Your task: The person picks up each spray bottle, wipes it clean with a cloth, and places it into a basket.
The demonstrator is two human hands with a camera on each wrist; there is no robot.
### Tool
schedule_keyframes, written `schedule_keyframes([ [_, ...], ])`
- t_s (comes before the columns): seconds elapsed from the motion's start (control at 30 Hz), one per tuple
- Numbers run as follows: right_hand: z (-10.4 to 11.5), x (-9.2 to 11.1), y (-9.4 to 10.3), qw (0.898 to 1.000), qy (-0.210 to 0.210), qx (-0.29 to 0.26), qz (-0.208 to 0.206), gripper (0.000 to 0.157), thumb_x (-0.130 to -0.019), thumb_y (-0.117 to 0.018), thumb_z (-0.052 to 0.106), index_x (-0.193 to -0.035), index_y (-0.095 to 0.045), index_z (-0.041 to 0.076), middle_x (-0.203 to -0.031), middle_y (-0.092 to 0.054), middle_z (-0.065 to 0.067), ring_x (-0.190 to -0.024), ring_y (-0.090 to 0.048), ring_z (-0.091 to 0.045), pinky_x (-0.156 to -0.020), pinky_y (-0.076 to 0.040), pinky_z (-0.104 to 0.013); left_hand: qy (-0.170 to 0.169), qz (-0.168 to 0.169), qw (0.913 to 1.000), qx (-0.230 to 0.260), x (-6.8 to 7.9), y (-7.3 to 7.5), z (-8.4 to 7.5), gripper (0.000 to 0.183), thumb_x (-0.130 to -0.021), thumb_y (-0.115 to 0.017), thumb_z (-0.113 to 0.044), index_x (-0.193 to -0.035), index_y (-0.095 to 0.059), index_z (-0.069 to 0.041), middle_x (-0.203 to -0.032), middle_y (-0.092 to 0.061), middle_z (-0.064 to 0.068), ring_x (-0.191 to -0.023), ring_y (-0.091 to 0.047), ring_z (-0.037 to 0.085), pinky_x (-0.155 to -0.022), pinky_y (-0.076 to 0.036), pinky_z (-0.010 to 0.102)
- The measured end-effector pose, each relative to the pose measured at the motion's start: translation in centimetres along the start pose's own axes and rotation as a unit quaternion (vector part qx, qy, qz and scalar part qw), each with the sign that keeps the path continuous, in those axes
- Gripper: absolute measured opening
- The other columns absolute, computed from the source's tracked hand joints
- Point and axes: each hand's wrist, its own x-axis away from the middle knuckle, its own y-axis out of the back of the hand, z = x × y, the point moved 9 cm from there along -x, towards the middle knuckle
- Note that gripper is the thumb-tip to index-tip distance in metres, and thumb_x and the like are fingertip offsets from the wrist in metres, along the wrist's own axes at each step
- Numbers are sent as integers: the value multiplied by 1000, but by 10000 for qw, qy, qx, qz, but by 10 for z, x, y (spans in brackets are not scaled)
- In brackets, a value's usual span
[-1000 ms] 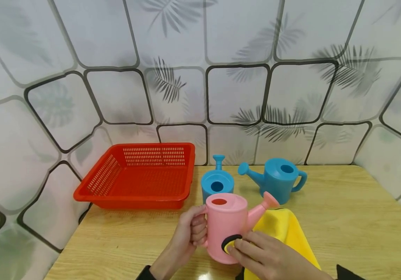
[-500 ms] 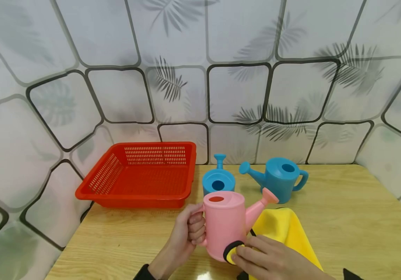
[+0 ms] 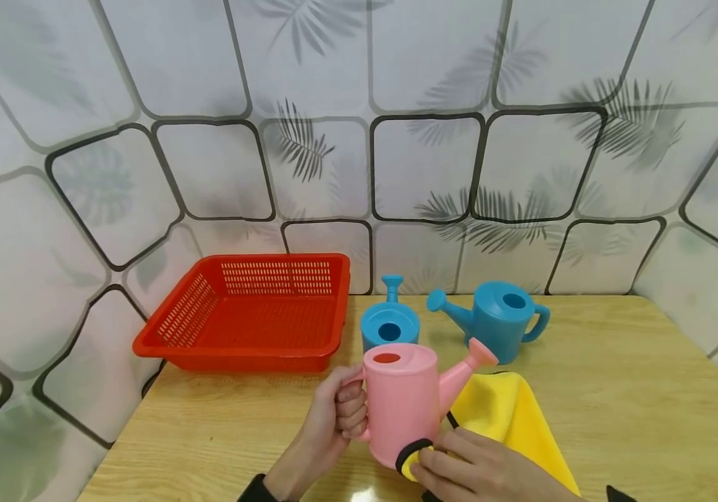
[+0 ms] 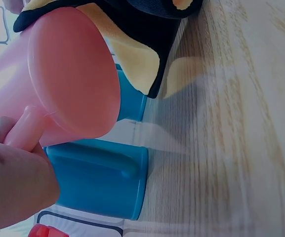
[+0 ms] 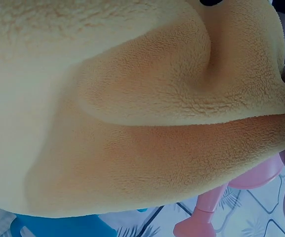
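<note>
A pink watering can [image 3: 401, 401] is held up by its handle in my left hand [image 3: 339, 411]. In the left wrist view, its round base [image 4: 78, 74] faces the camera, off the table. My right hand [image 3: 484, 468] pinches a yellow cloth [image 3: 509, 411] with black edging and presses a fold of it against the lower front of the can. The rest of the cloth hangs behind and beside that hand. Fuzzy cloth [image 5: 147, 89] fills most of the right wrist view, with the can's pink spout [image 5: 206, 202] below it.
Just behind the pink can stands a blue watering can [image 3: 390, 324], partly hidden by it. A second blue watering can [image 3: 500, 324] is at the back right. The red basket [image 3: 240, 359] sits at the back left of the wooden table [image 3: 635, 390], before a patterned wall.
My right hand has slid the cloth down the front of the pink can towards its bottom edge. The can has shifted slightly left, its handle still in my left hand.
</note>
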Motion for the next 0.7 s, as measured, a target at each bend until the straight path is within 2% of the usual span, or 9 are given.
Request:
schedule_keyframes([
  [0.2, -4, 0, 1, 9992, -295, -110, 234, 33, -98, -56, 33, -121, -64, 11, -115, -65, 2, -99, -55, -16, -81, -55, -28, 59, -38, 10000, -45, 2, 2, 1, 46, -97, -46, -32, -54, -34, -19, -45, -32, -8, -39, -29, 9, -41, -23, 21],
  [0.37, -11, 0, 8, 9980, -596, -69, 185, 36, -98, -54, 35, -121, -65, 10, -113, -67, 1, -99, -57, -15, -79, -57, -30, 96, 40, 9997, -219, 2, -1, 2, 46, -97, -46, -30, -53, -34, -20, -44, -33, -9, -38, -29, 8, -41, -21, 22],
  [0.5, -15, 0, 19, 9971, -701, -16, -307, 43, -99, -50, 40, -118, -67, 6, -115, -68, -3, -100, -58, -17, -76, -59, -31, 97, 163, 9992, -343, 3, -5, 4, 47, -98, -44, -28, -53, -32, -20, -44, -31, -9, -38, -28, 8, -42, -17, 23],
  [0.7, -18, 0, 37, 9908, -691, 396, -1097, 49, -99, -48, 42, -113, -68, 0, -112, -70, -10, -99, -61, -20, -70, -60, -31, 96, 276, 9986, -447, 3, -9, 8, 48, -98, -44, -28, -52, -31, -20, -44, -30, -9, -37, -26, 7, -41, -16, 23],
])
